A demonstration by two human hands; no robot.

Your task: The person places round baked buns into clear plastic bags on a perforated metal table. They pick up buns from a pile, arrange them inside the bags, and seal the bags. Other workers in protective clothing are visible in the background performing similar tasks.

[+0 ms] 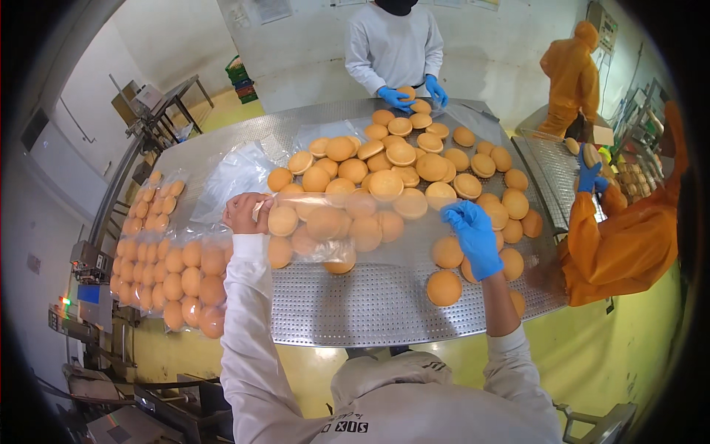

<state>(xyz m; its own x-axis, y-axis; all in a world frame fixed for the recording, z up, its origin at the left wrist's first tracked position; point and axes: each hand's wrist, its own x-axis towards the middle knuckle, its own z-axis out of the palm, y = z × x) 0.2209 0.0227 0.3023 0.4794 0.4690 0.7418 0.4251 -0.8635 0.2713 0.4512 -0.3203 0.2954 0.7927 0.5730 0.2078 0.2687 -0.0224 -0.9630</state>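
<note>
A long clear plastic bag point(325, 252) is stretched sideways above the table, between my two hands. My bare left hand point(248, 212) is closed on its left end. At the other end my right hand point(473, 235), in a blue glove, pinches the bag's upper corner. Round golden-brown buns point(386, 185) lie loose in a heap beneath and beyond the plastic. Several show through it; whether any are inside, I cannot tell. Just past my left hand lies a pile of flat clear bags point(233, 181).
Filled bags of buns point(192, 281) line the left end of the perforated metal table point(355, 300). Across it, a person in white with blue gloves point(396, 100) handles buns. At right, a person in orange point(621, 244) holds a bun beside another metal table point(543, 159).
</note>
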